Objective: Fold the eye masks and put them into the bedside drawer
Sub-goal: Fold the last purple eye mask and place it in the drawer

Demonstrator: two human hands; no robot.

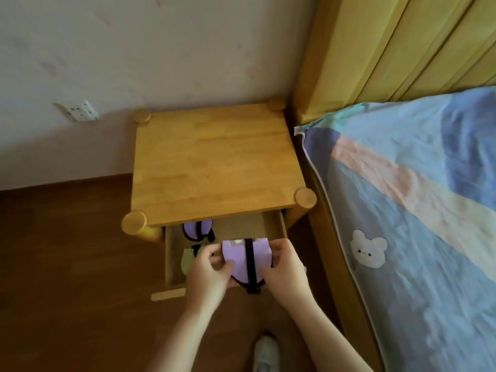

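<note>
Nearest the camera, a white shoe (265, 351) on the brown floor (67, 264), then both forearms reaching forward to the open drawer (171, 253). Left hand (206, 272) and right hand (285, 267) are each closed in a pinch on opposite side edges of a folded purple eye mask (241, 261), fingers curled over its edges, thumbs on top. The mask is held over the drawer's front half, right between the hands, so neither hand is clearly nearer; its long axis runs front to back, rounded end toward the person, flat folded end toward the back, with the black strap (250, 264) running down its middle along that axis. Judgement: the mask is folded and this is the placing step; the move is straight down, into the free floor near the drawer's middle and right. Just left of the left hand a pale green mask (186, 260) lies in the drawer, partly hidden. Further back another purple mask (197, 230) sits half under the nightstand top (212, 162). Beyond that, wall with a socket (80, 111); bed (402, 210) at the right.
</note>
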